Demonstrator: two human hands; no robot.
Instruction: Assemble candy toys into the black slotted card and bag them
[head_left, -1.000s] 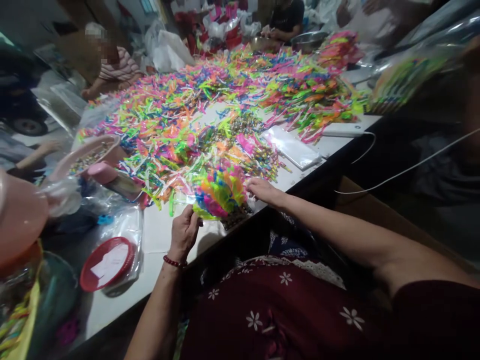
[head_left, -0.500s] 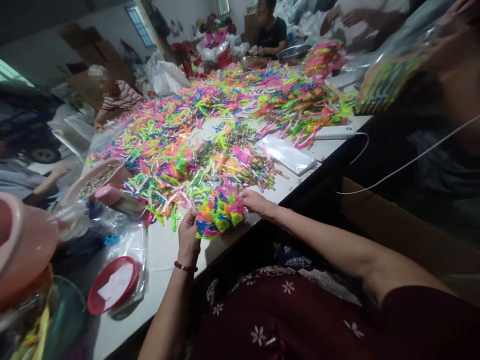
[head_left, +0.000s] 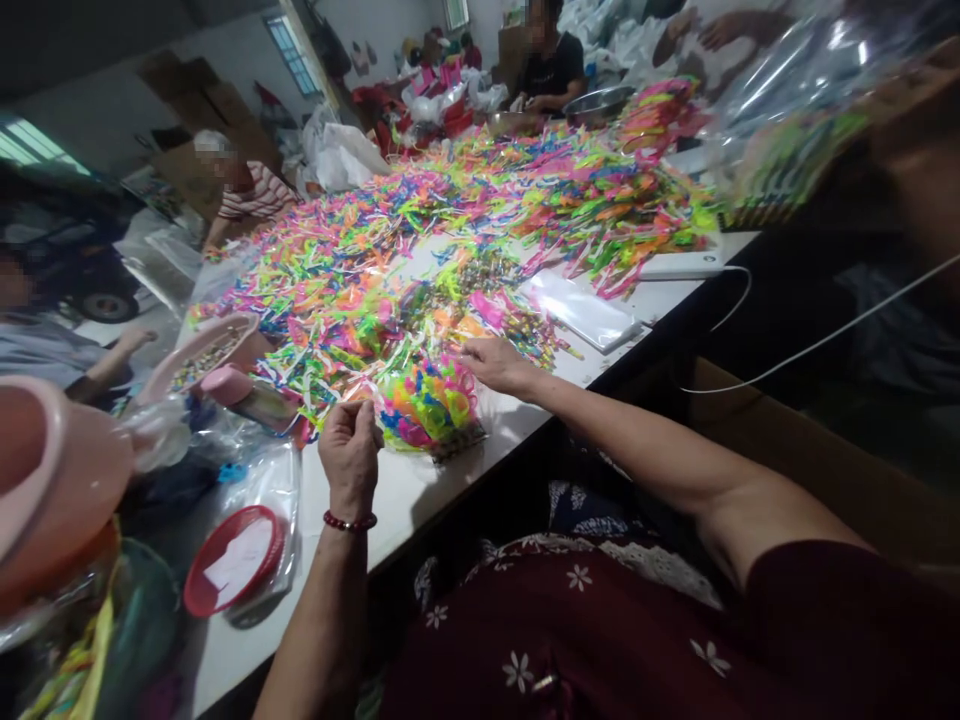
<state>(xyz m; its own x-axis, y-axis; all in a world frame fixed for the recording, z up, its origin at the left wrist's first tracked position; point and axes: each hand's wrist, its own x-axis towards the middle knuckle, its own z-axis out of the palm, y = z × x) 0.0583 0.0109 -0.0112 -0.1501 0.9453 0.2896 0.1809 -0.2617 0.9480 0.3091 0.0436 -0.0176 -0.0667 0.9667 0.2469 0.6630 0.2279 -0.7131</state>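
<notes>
A clear plastic bag (head_left: 429, 405) packed with pink, blue, orange and yellow-green plastic pieces is held up over the table's near edge. My left hand (head_left: 351, 452) is closed at the bag's left side, thumb and fingers pinched together. At its upper right edge, my right hand (head_left: 491, 364) pinches the bag. Dark-striped ends of the pieces show at the bag's lower right. Just behind lies a large heap of loose, brightly coloured pieces (head_left: 330, 290), some on thin patterned sticks.
Flat clear bags (head_left: 581, 310) lie to the right. On the left are a pink bottle (head_left: 247, 395), a red basket (head_left: 271, 565) with paper, and a pink tub (head_left: 82, 470). A white cable (head_left: 817, 355) hangs at right. Other people sit around the table (head_left: 247, 640).
Both hands have moved left and up. The bag has tilted with them, so its striped lower end now shows. A co-worker's clear bag at the right has shifted.
</notes>
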